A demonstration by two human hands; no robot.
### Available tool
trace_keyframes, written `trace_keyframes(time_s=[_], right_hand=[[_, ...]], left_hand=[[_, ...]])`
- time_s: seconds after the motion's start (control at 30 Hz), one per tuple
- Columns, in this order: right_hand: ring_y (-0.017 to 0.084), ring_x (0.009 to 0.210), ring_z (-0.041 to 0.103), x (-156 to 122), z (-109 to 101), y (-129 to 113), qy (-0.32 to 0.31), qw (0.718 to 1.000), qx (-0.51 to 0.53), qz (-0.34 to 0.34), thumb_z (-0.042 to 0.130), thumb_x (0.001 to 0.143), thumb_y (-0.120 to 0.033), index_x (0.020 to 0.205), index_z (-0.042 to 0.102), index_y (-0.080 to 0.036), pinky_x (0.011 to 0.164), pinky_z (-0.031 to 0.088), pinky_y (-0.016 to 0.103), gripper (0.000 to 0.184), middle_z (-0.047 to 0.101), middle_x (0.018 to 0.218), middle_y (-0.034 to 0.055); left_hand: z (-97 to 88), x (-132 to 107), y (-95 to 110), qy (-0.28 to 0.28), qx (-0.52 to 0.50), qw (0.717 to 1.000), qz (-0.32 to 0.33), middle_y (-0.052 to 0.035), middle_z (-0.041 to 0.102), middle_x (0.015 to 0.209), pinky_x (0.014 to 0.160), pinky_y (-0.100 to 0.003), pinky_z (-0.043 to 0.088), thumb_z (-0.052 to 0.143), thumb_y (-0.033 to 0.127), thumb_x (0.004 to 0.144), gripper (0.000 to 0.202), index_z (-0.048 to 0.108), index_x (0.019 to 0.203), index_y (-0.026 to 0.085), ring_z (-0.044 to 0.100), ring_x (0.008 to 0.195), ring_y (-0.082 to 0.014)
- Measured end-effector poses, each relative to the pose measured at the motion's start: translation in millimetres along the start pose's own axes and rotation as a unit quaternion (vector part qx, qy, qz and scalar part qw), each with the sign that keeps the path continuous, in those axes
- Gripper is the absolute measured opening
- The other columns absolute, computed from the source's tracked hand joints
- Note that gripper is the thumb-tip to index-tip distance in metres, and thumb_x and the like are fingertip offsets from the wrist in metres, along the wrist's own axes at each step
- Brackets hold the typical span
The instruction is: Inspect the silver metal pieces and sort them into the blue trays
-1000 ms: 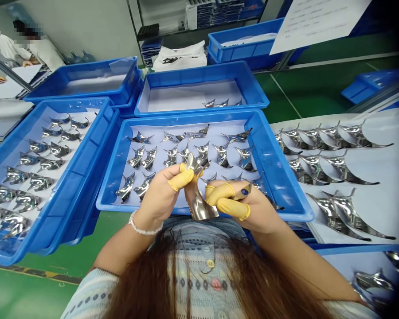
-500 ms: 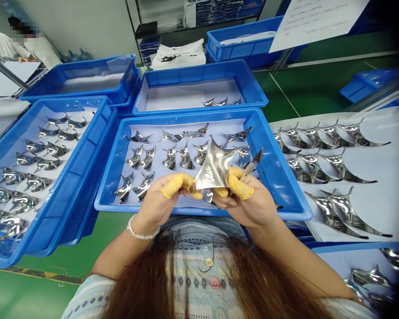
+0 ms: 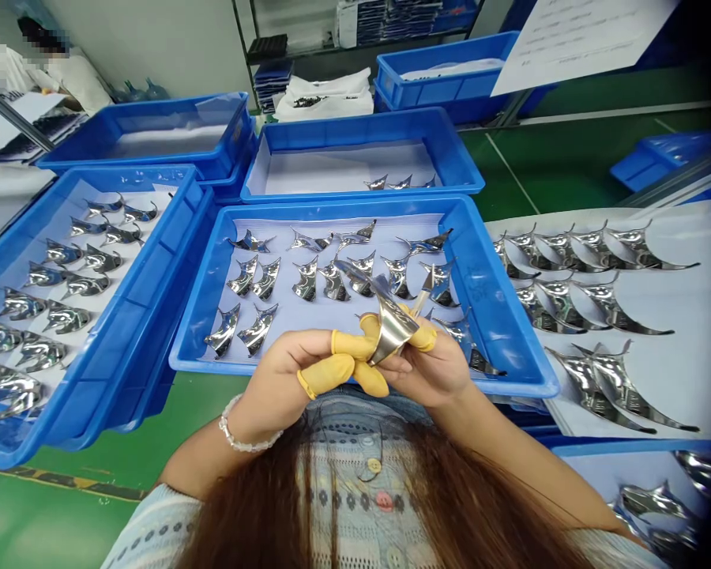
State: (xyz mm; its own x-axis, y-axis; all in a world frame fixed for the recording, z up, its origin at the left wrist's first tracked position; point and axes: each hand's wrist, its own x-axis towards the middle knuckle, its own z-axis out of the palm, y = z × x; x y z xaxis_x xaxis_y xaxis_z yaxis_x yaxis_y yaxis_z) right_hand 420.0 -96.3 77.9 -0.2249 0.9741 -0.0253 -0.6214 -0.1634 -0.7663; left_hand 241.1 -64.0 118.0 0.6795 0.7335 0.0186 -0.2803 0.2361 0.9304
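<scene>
Both my hands wear yellow finger cots and meet over the near rim of the middle blue tray. Between them is a shiny curved metal piece, pointed at the corners. My left hand pinches its left edge with thumb and fingers. My right hand grips its right side and also holds a small blade tool that sticks up past the piece. Several matching metal pieces lie in rows on white paper in the tray under my hands.
A second blue tray with several pieces sits at the left. White paper at the right carries more pieces. Farther blue trays stand behind, one with three pieces. People in white sit far left at the back.
The metal piece has been turned from flat and facing me to edge-on and curled. Both hands have dropped slightly toward my body, and the blade tip has moved left.
</scene>
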Motion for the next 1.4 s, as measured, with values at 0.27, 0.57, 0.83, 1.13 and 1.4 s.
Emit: trace_keyframes(time_s=[0.27, 0.57, 0.83, 1.13, 1.4], right_hand=[[0.007, 0.044, 0.026, -2.2, 0.2, -10.7, -0.023, 0.989, -0.111, -0.096, 0.067, 0.09, -0.049, 0.068, 0.05, -0.02, 0.044, 0.023, 0.022, 0.04, 0.035, 0.054, -0.0074], [0.014, 0.051, 0.046, 8.9, 5.4, -3.2, 0.132, 0.896, -0.3, -0.301, 0.072, 0.087, -0.049, 0.107, 0.07, -0.029, 0.047, 0.04, 0.028, 0.029, 0.058, 0.063, -0.0032], [0.018, 0.069, 0.064, 35.1, 1.8, -29.6, 0.086, 0.735, -0.627, -0.244, 0.063, 0.094, -0.034, 0.095, 0.078, -0.026, 0.064, 0.048, 0.029, 0.017, 0.071, 0.075, 0.002], [0.031, 0.093, 0.072, 92.3, -15.6, -6.1, -0.092, 0.433, -0.878, 0.182, 0.057, 0.088, -0.013, 0.095, 0.077, -0.013, 0.067, 0.048, 0.031, 0.022, 0.076, 0.096, 0.0185], [0.034, 0.096, 0.071, 90.2, -19.5, 1.3, -0.068, 0.468, -0.862, 0.185, 0.058, 0.091, -0.023, 0.102, 0.076, -0.012, 0.069, 0.049, 0.034, 0.024, 0.076, 0.1, 0.0201]], left_hand=[[-11.8, 1.7, 2.7, 0.064, 0.074, 0.994, 0.045, -0.0049, 0.073, 0.079, 0.074, -0.029, 0.055, 0.077, 0.055, 0.08, 0.037, 0.08, 0.091, 0.02, 0.064, 0.074, -0.0163], [-27.1, 1.3, -19.4, 0.069, -0.053, 0.994, -0.061, -0.001, 0.058, 0.068, 0.07, -0.028, 0.045, 0.083, 0.054, 0.073, 0.042, 0.068, 0.072, 0.015, 0.051, 0.068, -0.0133], [-60.2, -1.0, -14.3, 0.062, 0.25, 0.964, -0.063, -0.0098, 0.074, 0.103, 0.09, -0.036, 0.049, 0.066, 0.047, 0.088, 0.035, 0.074, 0.103, 0.016, 0.064, 0.095, -0.0232], [-118.9, 24.0, 3.1, 0.017, 0.833, 0.529, -0.16, -0.0188, 0.074, 0.107, 0.086, -0.046, 0.05, 0.053, 0.018, 0.091, 0.029, 0.073, 0.112, 0.013, 0.068, 0.104, -0.0381], [-119.3, 40.2, -3.2, -0.009, 0.84, 0.514, -0.177, -0.0195, 0.076, 0.091, 0.085, -0.042, 0.047, 0.053, 0.005, 0.083, 0.025, 0.075, 0.091, 0.011, 0.071, 0.096, -0.035]])
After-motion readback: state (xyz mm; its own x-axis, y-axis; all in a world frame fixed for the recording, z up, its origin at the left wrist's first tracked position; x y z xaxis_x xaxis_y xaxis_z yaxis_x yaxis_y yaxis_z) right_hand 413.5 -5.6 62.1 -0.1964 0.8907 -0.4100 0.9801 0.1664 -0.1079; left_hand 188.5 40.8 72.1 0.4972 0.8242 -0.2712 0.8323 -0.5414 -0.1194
